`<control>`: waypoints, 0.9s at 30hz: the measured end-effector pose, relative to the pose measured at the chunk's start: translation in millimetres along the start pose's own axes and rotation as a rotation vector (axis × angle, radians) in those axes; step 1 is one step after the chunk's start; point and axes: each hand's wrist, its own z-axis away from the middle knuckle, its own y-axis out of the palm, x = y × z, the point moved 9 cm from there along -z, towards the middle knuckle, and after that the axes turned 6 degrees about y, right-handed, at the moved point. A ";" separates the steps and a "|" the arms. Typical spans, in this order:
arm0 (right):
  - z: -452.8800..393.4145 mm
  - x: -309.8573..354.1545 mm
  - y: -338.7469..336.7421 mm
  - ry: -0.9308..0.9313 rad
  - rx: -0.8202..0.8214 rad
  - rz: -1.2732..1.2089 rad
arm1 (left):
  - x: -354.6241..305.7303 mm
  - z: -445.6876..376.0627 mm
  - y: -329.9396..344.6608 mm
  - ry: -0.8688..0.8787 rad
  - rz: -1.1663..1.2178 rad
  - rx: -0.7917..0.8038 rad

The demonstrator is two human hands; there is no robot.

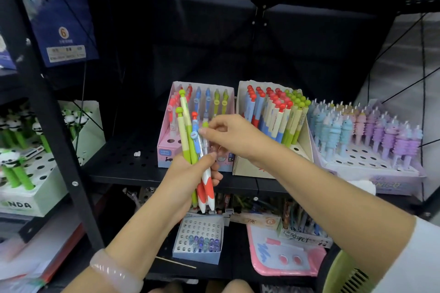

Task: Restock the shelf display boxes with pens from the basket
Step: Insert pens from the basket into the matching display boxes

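While the left hand [190, 173] clasps a bundle of pens [190, 145] before the shelf's front edge, right hand [226, 133] fingers pinch one blue-capped pen [195, 135]; light, stiff and slick, they seem best gripped mid-barrel.

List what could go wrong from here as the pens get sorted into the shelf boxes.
1. The left hand grips a mixed bunch of pens near their lower ends; as the right hand pinches one out, the others could slip and fall to the lower shelf.
2. The bunch mixes two styles, so a pen could end up in the wrong box: the pink box versus the cream box.
3. The cream box looks nearly full; forcing pens in may topple neighbours.
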 end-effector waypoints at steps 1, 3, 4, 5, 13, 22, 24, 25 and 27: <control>-1.7 -1.2 0.1 0.001 -0.001 -0.056 | 0.6 0.5 -2.5 -0.005 0.007 -0.011; -5.2 -3.5 -6.2 0.009 -0.038 -0.136 | 1.7 0.8 -10.1 -0.018 0.017 -0.032; -6.5 -4.6 -9.9 0.015 -0.057 -0.179 | 2.6 0.8 -14.0 -0.028 0.015 -0.038; -7.8 -6.3 -11.8 0.029 -0.062 -0.234 | 3.8 0.7 -17.5 -0.037 0.000 -0.042; -13.5 -7.9 -6.5 0.077 -0.191 -0.211 | 4.8 -4.2 -26.9 0.029 -0.174 -0.098; -34.2 37.1 -98.7 -0.149 -0.594 -0.154 | 2.5 -13.3 -53.9 0.005 -0.089 -0.190; -40.4 40.8 -96.0 -0.176 -0.621 0.060 | 3.1 -13.0 -54.5 -0.004 -0.087 -0.172; -44.4 39.8 -90.1 -0.178 -0.616 0.153 | 2.8 -12.7 -53.9 -0.006 -0.085 -0.163; -50.3 36.8 -78.0 -0.165 -0.606 0.296 | 1.9 -11.4 -53.3 -0.005 -0.078 -0.150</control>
